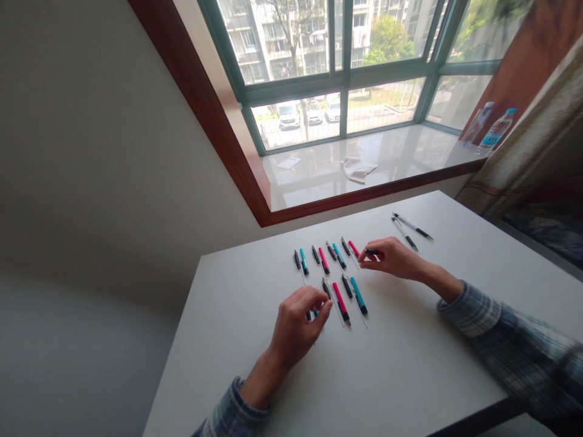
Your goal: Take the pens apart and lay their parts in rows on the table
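Taken-apart pens lie in two rows on the white table (246, 358): pink barrels (339, 301), teal barrels (358, 295), black grip pieces (347, 286) and thin pale refills. My left hand (298, 321) is over the left end of the near row, thumb and index finger pinched together beside a black piece (325, 287). It covers part of another teal and black set, and I cannot make out what is in the pinch. At the right end of the far row, my right hand (392, 258) is closed on a small black pen part (371, 251), next to a pink barrel (353, 248).
Two whole pens (412, 226) with black grips lie behind my right hand. Beyond the table's back edge, a windowsill (314, 182) holds a crumpled cloth (359, 169), a white paper (289, 162) and two plastic bottles (497, 130). A curtain (523, 130) hangs at the right.
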### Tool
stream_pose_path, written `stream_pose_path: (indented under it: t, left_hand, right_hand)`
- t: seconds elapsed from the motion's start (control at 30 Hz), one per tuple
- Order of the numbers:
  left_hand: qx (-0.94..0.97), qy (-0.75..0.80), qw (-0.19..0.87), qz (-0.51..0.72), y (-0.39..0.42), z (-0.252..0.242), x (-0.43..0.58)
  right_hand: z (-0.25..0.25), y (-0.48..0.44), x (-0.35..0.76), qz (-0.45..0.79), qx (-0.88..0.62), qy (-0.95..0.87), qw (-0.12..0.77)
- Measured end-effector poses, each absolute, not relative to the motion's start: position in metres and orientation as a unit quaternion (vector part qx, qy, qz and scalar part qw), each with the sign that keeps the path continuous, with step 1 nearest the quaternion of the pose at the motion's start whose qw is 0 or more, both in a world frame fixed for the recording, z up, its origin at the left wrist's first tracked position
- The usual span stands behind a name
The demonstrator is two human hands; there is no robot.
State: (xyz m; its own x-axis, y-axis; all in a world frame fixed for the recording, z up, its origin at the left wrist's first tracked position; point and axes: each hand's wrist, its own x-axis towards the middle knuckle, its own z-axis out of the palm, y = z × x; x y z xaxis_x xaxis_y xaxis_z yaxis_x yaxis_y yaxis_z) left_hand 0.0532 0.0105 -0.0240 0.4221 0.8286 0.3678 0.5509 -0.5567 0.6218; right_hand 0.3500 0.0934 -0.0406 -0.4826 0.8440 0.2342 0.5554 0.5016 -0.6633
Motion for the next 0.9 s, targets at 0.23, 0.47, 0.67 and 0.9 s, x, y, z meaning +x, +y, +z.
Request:
stream_pose_path:
  t: [0.23,0.47,0.67,0.9]
  left_hand:
    - [0.818,0.425,0.211,0.326,0.0113,-0.0242,0.0537]
    - [0.818,0.42,0.205,0.335,0.0119,-0.0244,0.0536]
    - [0.817,0.421,0.205,0.336,0.0119,-0.0231,0.0541]
    - [0.807,0.422,0.225,0.347,0.0113,-0.0221,0.0547]
  right_hand:
    - [-0.04,0.089,0.3429,0.298,-0.404,-0.835,0.224]
    - [-0.0363,0.0885,0.3435,0.297,-0.409,-0.838,0.206]
    - [-0.0371,0.0883,0.3423,0.299,-0.411,-0.837,0.203]
    - [-0.0329,0.0886,0.3456,0.307,-0.429,-0.815,0.238]
